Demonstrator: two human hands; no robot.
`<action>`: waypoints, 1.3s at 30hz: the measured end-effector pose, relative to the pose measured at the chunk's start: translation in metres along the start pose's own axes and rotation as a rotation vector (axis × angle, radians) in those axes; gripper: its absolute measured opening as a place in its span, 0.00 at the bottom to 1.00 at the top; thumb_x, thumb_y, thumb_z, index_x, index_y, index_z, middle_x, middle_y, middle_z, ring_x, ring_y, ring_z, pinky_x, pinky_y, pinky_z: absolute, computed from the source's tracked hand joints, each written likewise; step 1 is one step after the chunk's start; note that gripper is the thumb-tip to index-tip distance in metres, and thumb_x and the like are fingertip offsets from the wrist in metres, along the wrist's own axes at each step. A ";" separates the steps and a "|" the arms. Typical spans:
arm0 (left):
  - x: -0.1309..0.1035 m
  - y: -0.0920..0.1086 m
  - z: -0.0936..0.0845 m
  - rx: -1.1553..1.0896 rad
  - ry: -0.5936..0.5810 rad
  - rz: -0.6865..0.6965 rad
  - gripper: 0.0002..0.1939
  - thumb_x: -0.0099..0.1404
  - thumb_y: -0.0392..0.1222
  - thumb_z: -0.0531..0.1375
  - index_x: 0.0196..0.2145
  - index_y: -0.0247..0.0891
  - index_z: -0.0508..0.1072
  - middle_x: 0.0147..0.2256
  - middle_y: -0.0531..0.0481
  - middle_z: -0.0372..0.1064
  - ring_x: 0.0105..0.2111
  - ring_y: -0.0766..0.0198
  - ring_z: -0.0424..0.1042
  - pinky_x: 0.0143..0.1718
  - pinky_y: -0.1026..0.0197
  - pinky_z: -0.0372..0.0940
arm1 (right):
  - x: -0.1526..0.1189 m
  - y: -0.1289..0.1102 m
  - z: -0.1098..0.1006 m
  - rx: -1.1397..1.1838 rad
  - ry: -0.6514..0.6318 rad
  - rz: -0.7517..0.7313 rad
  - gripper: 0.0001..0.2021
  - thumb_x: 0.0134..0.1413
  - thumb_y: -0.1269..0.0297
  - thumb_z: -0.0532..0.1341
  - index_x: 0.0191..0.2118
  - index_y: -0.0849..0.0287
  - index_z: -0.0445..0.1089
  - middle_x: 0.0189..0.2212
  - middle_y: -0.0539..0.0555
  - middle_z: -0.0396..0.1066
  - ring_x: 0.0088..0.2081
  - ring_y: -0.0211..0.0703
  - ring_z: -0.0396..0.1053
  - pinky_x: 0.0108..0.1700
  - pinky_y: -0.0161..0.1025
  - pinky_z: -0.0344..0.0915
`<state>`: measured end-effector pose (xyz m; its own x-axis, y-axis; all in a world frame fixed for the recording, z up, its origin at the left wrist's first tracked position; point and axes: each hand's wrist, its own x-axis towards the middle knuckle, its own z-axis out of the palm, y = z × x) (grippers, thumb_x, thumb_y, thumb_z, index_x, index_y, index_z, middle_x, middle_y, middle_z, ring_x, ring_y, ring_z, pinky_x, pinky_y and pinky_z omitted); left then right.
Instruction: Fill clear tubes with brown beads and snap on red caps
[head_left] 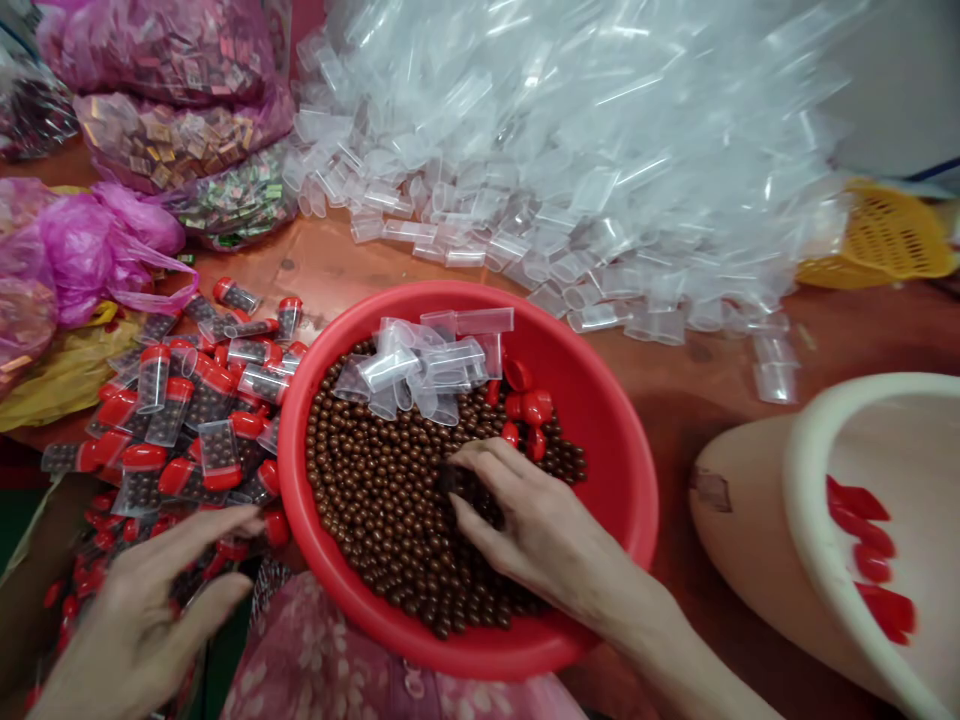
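Observation:
Brown chocolate balls (382,480) fill much of a red plastic basin (469,660). My right hand (517,510) reaches into the basin, its thumb and fingers curled around something dark and blurred that I cannot make out. Beyond it, clear plastic tubes (427,365) lie on the balls, beside several red caps (532,405). On the left, my left hand (142,590) has its thumb and fingers apart, with nothing between them. It hovers near a heap of filled tubes with red caps (217,455), which hold dark balls.
A large pile of clear tubes (555,170) covers the table's back. Pink bags (172,120) of small packets stand back left. A cream tub (795,480) with red pieces (870,540) is at right, and a yellow basket (885,235) lies behind it.

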<state>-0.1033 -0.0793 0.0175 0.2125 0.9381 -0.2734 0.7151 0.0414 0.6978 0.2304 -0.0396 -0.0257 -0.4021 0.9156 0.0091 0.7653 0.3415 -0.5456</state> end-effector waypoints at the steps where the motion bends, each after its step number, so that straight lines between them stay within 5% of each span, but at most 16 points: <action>1: 0.011 0.013 0.006 -0.009 -0.060 0.091 0.16 0.64 0.46 0.62 0.50 0.48 0.75 0.46 0.51 0.78 0.42 0.57 0.78 0.43 0.62 0.72 | 0.000 0.000 -0.003 0.003 0.030 -0.011 0.09 0.60 0.72 0.55 0.46 0.58 0.64 0.41 0.57 0.69 0.41 0.44 0.73 0.42 0.43 0.73; 5: 0.052 0.055 0.030 -0.057 -0.146 0.323 0.17 0.67 0.44 0.60 0.52 0.41 0.72 0.48 0.47 0.76 0.47 0.60 0.75 0.52 0.61 0.68 | 0.003 0.003 -0.010 0.002 0.043 -0.035 0.09 0.60 0.71 0.56 0.46 0.56 0.63 0.40 0.55 0.69 0.41 0.43 0.74 0.43 0.41 0.73; 9: 0.081 0.075 0.049 -0.088 -0.245 0.416 0.17 0.67 0.41 0.59 0.52 0.34 0.71 0.50 0.44 0.75 0.51 0.59 0.73 0.56 0.60 0.65 | 0.004 0.004 -0.010 0.008 0.040 -0.027 0.09 0.60 0.73 0.56 0.45 0.57 0.64 0.40 0.55 0.69 0.40 0.42 0.73 0.43 0.40 0.73; 17: 0.101 0.081 0.078 -0.078 -0.293 0.369 0.19 0.66 0.35 0.56 0.54 0.31 0.67 0.55 0.39 0.68 0.56 0.55 0.66 0.60 0.52 0.61 | 0.006 -0.007 -0.012 0.111 0.046 -0.023 0.11 0.57 0.75 0.56 0.45 0.56 0.65 0.40 0.56 0.70 0.41 0.42 0.72 0.43 0.40 0.74; 22: 0.101 0.082 0.080 -0.139 -0.434 0.365 0.23 0.63 0.31 0.57 0.57 0.36 0.64 0.56 0.44 0.66 0.58 0.58 0.63 0.63 0.55 0.56 | 0.005 -0.024 -0.022 0.306 0.026 -0.098 0.15 0.56 0.77 0.54 0.48 0.57 0.66 0.43 0.57 0.71 0.45 0.41 0.72 0.45 0.38 0.73; 27: 0.103 0.081 0.076 -0.194 -0.542 0.295 0.09 0.68 0.36 0.55 0.45 0.40 0.71 0.43 0.50 0.73 0.46 0.60 0.71 0.53 0.58 0.63 | 0.000 -0.030 -0.023 0.370 -0.015 -0.104 0.16 0.58 0.77 0.55 0.50 0.58 0.66 0.47 0.57 0.71 0.48 0.40 0.71 0.48 0.36 0.72; 33: 0.105 0.081 0.071 -0.165 -0.449 0.249 0.07 0.69 0.36 0.53 0.42 0.38 0.71 0.40 0.49 0.72 0.42 0.60 0.70 0.47 0.59 0.62 | -0.005 0.002 -0.032 0.121 0.086 -0.071 0.08 0.63 0.71 0.56 0.46 0.57 0.67 0.39 0.55 0.73 0.40 0.40 0.73 0.43 0.37 0.72; 39: 0.104 0.081 0.065 -0.442 -0.504 0.162 0.04 0.67 0.38 0.57 0.39 0.39 0.70 0.36 0.52 0.73 0.36 0.65 0.71 0.39 0.63 0.63 | -0.002 0.049 -0.028 -0.394 0.100 0.251 0.06 0.63 0.63 0.54 0.38 0.58 0.66 0.30 0.55 0.71 0.28 0.45 0.71 0.29 0.40 0.66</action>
<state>0.0203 -0.0008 0.0030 0.6544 0.6741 -0.3425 0.3320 0.1507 0.9311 0.2830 -0.0190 -0.0291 -0.1449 0.9894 0.0085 0.9726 0.1440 -0.1823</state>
